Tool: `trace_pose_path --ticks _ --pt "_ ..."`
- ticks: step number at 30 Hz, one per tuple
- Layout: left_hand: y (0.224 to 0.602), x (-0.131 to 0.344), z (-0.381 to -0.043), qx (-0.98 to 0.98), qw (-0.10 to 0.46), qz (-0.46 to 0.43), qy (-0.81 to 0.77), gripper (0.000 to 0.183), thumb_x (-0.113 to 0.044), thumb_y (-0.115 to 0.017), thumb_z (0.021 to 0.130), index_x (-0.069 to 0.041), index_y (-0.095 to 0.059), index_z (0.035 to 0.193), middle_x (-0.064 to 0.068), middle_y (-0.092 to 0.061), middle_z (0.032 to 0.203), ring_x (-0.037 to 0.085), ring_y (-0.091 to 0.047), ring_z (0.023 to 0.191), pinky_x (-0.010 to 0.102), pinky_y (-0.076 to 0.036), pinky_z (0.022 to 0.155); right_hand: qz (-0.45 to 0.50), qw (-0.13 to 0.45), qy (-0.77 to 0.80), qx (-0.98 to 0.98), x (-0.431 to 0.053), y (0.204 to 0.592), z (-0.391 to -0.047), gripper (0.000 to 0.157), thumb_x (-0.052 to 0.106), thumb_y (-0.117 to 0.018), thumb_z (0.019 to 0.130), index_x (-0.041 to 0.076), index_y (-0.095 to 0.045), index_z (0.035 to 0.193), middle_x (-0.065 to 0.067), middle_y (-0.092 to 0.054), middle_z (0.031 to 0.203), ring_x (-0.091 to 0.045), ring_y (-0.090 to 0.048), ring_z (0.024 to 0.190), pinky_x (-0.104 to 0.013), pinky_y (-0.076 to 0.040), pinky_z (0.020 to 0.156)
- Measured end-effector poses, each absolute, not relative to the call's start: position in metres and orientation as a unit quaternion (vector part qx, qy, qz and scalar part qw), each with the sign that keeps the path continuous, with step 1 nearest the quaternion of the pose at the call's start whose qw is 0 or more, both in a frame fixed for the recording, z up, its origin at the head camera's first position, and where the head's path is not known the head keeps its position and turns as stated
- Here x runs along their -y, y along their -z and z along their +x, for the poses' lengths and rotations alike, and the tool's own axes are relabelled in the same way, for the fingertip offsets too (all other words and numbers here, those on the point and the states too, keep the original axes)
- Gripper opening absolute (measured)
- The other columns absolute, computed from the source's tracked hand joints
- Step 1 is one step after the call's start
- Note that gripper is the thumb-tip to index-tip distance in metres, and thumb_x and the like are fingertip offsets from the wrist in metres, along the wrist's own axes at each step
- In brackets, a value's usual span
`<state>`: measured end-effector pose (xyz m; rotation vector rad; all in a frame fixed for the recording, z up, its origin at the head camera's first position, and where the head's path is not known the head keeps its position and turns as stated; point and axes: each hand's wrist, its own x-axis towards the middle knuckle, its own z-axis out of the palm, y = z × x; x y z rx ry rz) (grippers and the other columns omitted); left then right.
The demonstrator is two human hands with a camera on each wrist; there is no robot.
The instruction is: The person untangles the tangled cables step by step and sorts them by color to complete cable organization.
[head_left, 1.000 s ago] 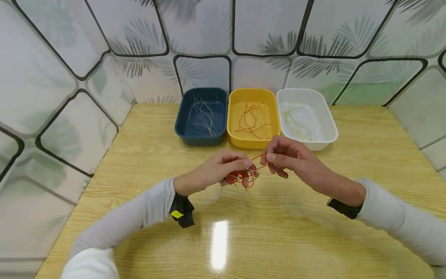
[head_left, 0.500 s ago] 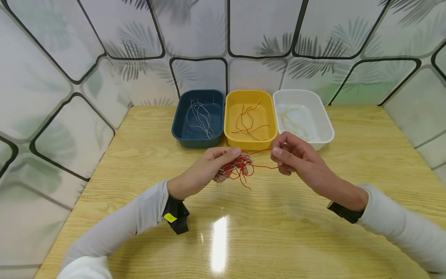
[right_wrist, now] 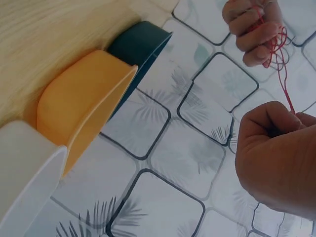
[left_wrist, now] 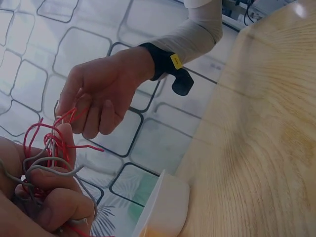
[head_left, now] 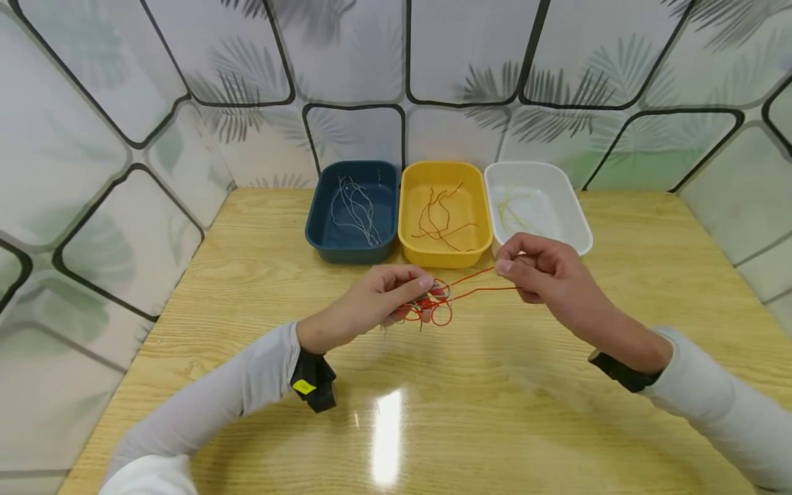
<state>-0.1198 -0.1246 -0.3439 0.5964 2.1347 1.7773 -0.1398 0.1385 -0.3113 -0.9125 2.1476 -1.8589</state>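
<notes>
My left hand (head_left: 390,295) holds a tangled bundle of red and grey strings (head_left: 441,313), loops spilling out past its fingers. The left wrist view shows the grey strings (left_wrist: 52,170) wound among the red ones near the fingertips. To the right, my right hand (head_left: 551,278) pinches a red string (head_left: 473,276) between thumb and index finger. Two red lengths run from the bundle toward that hand, the upper one fairly straight. In the right wrist view the red string (right_wrist: 286,91) stretches between both hands.
Three bins stand side by side at the back: a blue bin (head_left: 315,234) with whitish strings, a yellow bin (head_left: 408,240) with several red-orange strings, and a white bin (head_left: 578,237) with pale yellow strings. All rest on a wooden table (head_left: 278,440) against a patterned wall.
My right hand has moved away to the right, drawing longer red lengths out of the bundle. My left hand has shifted slightly left and still holds the tangle.
</notes>
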Motion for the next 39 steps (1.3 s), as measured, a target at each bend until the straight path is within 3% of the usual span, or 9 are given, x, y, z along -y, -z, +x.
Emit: trace_pose_path --ticks 2,4,7,9,13,16,24,30,39 --pt "0.345 0.127 -0.119 -0.745 0.159 0.220 -0.609 0.032 -0.041 -0.049 0.094 -0.014 -0.061 0.107 0.010 -0.053 0.073 0.022 -0.031 0.051 0.029 -0.026 0.046 -0.297 0.084 0.607 -0.732 -0.141 0.310 -0.140 0.012 0.010 -0.051 0.093 -0.001 -0.053 0.092 -0.003 -0.029 0.061 -0.019 -0.021 0.047 -0.032 -0.020 0.043" --pt "0.345 0.131 -0.117 -0.744 0.170 0.227 -0.605 0.033 -0.042 -0.047 0.094 -0.014 -0.060 0.106 0.012 -0.055 0.075 0.023 -0.031 0.052 0.029 -0.026 0.046 -0.290 0.087 0.598 -0.742 -0.141 0.309 -0.140 0.013 0.013 -0.052 0.093 0.000 -0.056 0.093 -0.004 -0.036 0.064 -0.019 -0.030 0.049 -0.031 -0.028 0.046" --pt "0.345 0.137 -0.115 -0.740 0.181 0.236 -0.603 0.034 -0.041 -0.045 0.095 -0.011 -0.058 0.105 0.016 -0.057 0.076 0.026 -0.031 0.052 0.031 -0.025 0.046 -0.292 0.095 0.611 -0.729 -0.139 0.308 -0.142 0.013 0.013 -0.052 0.093 0.002 -0.059 0.094 -0.004 -0.053 0.076 -0.019 -0.050 0.066 -0.029 -0.043 0.064" --pt "0.344 0.140 -0.115 -0.737 0.189 0.244 -0.601 0.034 -0.041 -0.044 0.096 -0.011 -0.057 0.105 0.017 -0.058 0.077 0.027 -0.031 0.053 0.031 -0.025 0.046 -0.304 0.116 0.649 -0.688 -0.138 0.309 -0.142 0.012 0.009 -0.050 0.094 0.002 -0.059 0.095 -0.004 -0.055 0.078 -0.017 -0.053 0.071 -0.031 -0.046 0.075" --pt "0.343 0.143 -0.115 -0.742 0.189 0.249 -0.593 0.036 -0.043 -0.044 0.096 -0.012 -0.057 0.106 0.014 -0.057 0.077 0.026 -0.036 0.057 0.030 -0.029 0.048 -0.324 0.156 0.690 -0.628 -0.136 0.308 -0.143 0.011 0.004 -0.045 0.095 0.000 -0.054 0.097 -0.001 -0.038 0.063 -0.013 -0.036 0.047 -0.026 -0.039 0.046" --pt "0.342 0.145 -0.114 -0.751 0.181 0.225 -0.594 0.036 -0.046 -0.045 0.094 -0.015 -0.058 0.107 0.012 -0.056 0.080 0.025 -0.041 0.062 0.030 -0.032 0.049 -0.332 0.090 0.632 -0.694 -0.136 0.306 -0.144 0.008 0.007 -0.051 0.093 0.004 -0.057 0.097 0.000 -0.029 0.057 -0.013 -0.021 0.043 -0.030 -0.020 0.038" --pt "0.341 0.141 -0.117 -0.735 0.206 0.206 -0.612 0.037 -0.046 -0.046 0.093 -0.013 -0.061 0.103 0.016 -0.056 0.080 0.024 -0.048 0.066 0.029 -0.030 0.051 -0.473 -0.110 0.415 -0.769 -0.132 0.300 -0.145 0.023 0.002 -0.064 0.081 0.023 -0.059 0.089 0.011 -0.035 0.065 -0.005 -0.030 0.053 -0.023 -0.027 0.048" --pt "0.343 0.126 -0.124 -0.732 0.236 0.248 -0.590 0.035 -0.049 -0.049 0.091 -0.024 -0.068 0.106 0.017 -0.048 0.074 0.021 -0.041 0.057 0.029 -0.025 0.047 -0.525 -0.110 0.357 -0.764 -0.115 0.312 -0.147 0.012 0.013 -0.062 0.086 0.022 -0.056 0.091 0.014 -0.040 0.071 -0.002 -0.036 0.058 -0.019 -0.031 0.051" --pt "0.348 0.131 -0.127 -0.705 0.260 0.229 -0.619 0.035 -0.042 -0.061 0.086 -0.009 -0.065 0.097 0.010 -0.051 0.070 0.023 -0.035 0.056 0.029 -0.024 0.048 -0.431 -0.189 0.345 -0.812 -0.137 0.288 -0.133 0.018 0.004 -0.064 0.082 0.020 -0.056 0.086 0.013 -0.024 0.056 -0.001 -0.020 0.048 -0.021 -0.020 0.046"
